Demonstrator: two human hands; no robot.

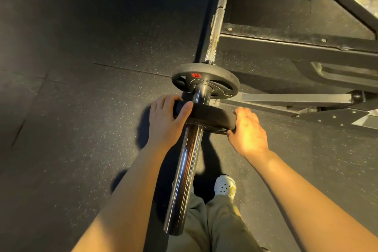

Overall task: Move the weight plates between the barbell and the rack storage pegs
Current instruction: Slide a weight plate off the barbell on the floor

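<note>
1. Barbell sleeve (187, 170): a polished chrome cylinder running from its free end at 6 o'clock, close to the camera, up toward 12 o'clock, where it joins the thinner, worn bar shaft (218, 16).
2. Near plate (206, 115): a small black disc threaded on the sleeve about midway along it, at frame centre. The sleeve passes through its bore.
3. Far plate (205, 81): a second small black disc with spoke cut-outs and a red label, also on the sleeve, at 12 o'clock from the near plate. The two plates stand apart, with bare chrome showing between them.
4. Left hand (166, 122): grasps the near plate's rim at its 9 o'clock side; the thumb lies across the near face and the fingers curl over the edge.
5. Right hand (248, 131): grasps the same plate's rim at its 3 o'clock side, fingers wrapped behind the edge.
6. Rack frame (286, 43): black steel beams with bolt heads occupy the 1 to 3 o'clock area, beside the bar shaft. No storage peg can be made out.
7. Floor (81, 108): dark speckled rubber matting.
8. Person: olive trousers and one white perforated shoe (225, 186) appear at 6 o'clock, beneath the sleeve end.
</note>
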